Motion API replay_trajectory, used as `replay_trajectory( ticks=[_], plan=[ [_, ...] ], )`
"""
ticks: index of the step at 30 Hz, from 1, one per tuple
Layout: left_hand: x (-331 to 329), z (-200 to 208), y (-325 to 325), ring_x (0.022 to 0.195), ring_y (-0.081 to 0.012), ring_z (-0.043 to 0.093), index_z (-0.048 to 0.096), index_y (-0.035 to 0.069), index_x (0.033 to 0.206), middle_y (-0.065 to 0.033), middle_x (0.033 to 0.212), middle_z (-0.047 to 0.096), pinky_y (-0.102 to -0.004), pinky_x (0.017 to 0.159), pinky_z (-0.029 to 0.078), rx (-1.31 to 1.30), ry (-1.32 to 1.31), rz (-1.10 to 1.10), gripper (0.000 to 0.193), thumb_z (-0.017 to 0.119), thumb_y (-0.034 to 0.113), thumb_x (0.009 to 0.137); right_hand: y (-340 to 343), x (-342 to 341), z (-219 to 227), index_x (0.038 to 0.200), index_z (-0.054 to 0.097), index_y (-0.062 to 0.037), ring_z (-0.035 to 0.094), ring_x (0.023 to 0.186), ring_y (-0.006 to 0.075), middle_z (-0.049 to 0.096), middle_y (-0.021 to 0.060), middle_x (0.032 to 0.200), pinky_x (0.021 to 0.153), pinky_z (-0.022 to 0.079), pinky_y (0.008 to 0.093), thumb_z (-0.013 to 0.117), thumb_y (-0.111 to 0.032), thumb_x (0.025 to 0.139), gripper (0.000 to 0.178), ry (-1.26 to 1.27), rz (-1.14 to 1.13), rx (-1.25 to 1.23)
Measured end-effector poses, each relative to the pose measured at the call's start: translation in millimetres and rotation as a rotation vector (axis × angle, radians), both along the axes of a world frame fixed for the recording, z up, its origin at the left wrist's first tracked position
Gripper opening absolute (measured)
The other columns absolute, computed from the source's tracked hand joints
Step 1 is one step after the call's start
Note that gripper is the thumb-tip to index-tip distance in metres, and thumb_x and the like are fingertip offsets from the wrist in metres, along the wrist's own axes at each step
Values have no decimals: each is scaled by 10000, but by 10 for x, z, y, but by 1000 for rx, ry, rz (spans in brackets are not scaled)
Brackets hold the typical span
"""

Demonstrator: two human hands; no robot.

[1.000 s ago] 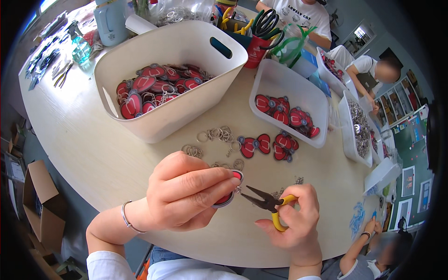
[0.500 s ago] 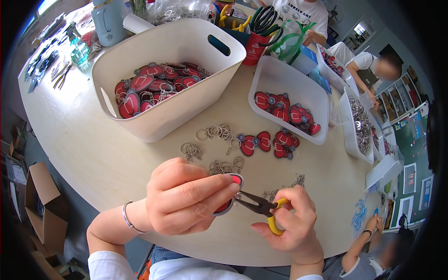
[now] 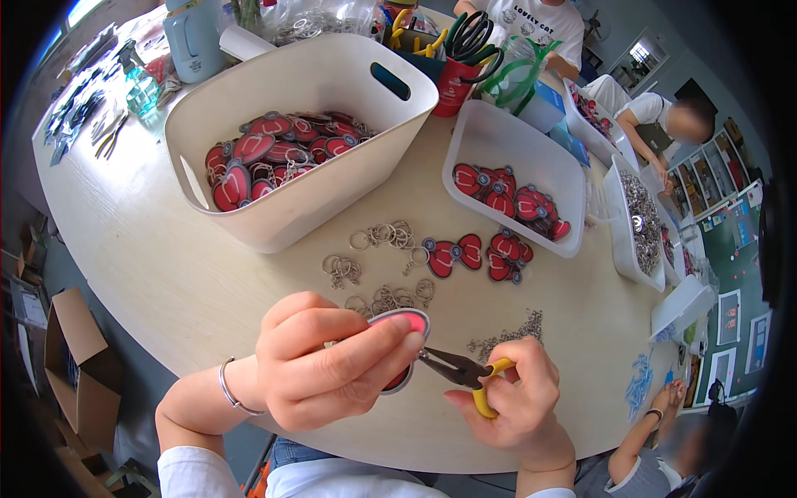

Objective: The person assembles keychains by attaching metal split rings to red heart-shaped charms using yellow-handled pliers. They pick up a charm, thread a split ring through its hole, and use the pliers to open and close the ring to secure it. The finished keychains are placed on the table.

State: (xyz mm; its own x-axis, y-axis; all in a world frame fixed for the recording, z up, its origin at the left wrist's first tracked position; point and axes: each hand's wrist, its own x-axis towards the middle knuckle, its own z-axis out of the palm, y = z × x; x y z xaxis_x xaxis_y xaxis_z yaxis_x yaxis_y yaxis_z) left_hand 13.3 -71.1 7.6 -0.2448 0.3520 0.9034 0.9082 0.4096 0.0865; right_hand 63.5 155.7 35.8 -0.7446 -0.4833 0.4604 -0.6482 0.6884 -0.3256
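Observation:
My left hand (image 3: 328, 357) is closed on a red keychain charm (image 3: 407, 322) with a grey rim, pinched between thumb and fingers. My right hand (image 3: 510, 394) grips the yellow handles of black-jawed pliers (image 3: 455, 367). The jaw tips meet the charm's edge beside my left fingertips; whatever small ring sits between them is too small to make out. Beyond my hands lie split key rings with chains (image 3: 390, 235), a scatter of small metal jump rings (image 3: 510, 334), and several loose red charms (image 3: 442, 257).
A large white bin (image 3: 290, 212) holds finished-looking charms with rings. A translucent tray (image 3: 515, 137) at its right holds more charms. Farther right stands a tub of metal rings (image 3: 639, 220). A red cup (image 3: 452, 87) carries scissors. Other people sit around the table's right side.
The charm in my left hand has turned and shows more of its red face. Both hands have shifted only slightly, with the plier tips still at the charm's edge.

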Motion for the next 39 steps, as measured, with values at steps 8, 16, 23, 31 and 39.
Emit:
replay_trajectory(
  ticks=[8, 16, 23, 31, 39],
  plan=[
    [9, -3, -24, 708, -156, 531, 710, 18, 886, -81, 956, 671, -250, 502, 352, -40, 110, 58, 312, 686, 12, 574, -10, 19, 21, 616, 578, -34, 469, 545, 175, 499, 84, 759, 435, 377, 274, 813, -144, 632, 260, -94, 49, -75],
    [-8, 0, -23, 705, -159, 535, 712, 18, 891, -79, 970, 655, -247, 504, 366, 22, -12, -78, 324, 670, -2, 570, 57, 5, -94, 595, 546, -42, 440, 499, 170, 485, 86, 762, 400, 334, 256, 817, -51, 556, 274, 81, 56, 10],
    [-22, -11, -9, 701, -158, 531, 714, 21, 884, -75, 970, 656, -251, 496, 352, 17, 74, -14, 337, 673, -1, 550, 60, -39, 45, 552, 506, -58, 497, 627, 187, 522, 75, 806, 466, 393, 264, 838, -140, 565, 342, -23, 9, -11],
    [-8, -8, 2, 693, -151, 521, 723, 32, 848, -61, 950, 671, -252, 492, 327, 3, 98, 22, 324, 687, 5, 527, 67, -37, 22, 547, 480, -42, 488, 590, 189, 528, 80, 808, 448, 404, 268, 834, -161, 584, 375, -19, 34, -19],
    [-17, -26, 17, 691, -155, 518, 720, 33, 861, -64, 974, 666, -263, 507, 347, -4, 111, 20, 333, 678, -3, 533, 85, -36, 15, 560, 466, -28, 471, 527, 183, 523, 95, 795, 430, 385, 271, 828, -138, 595, 380, 19, 44, 0]
  ],
)
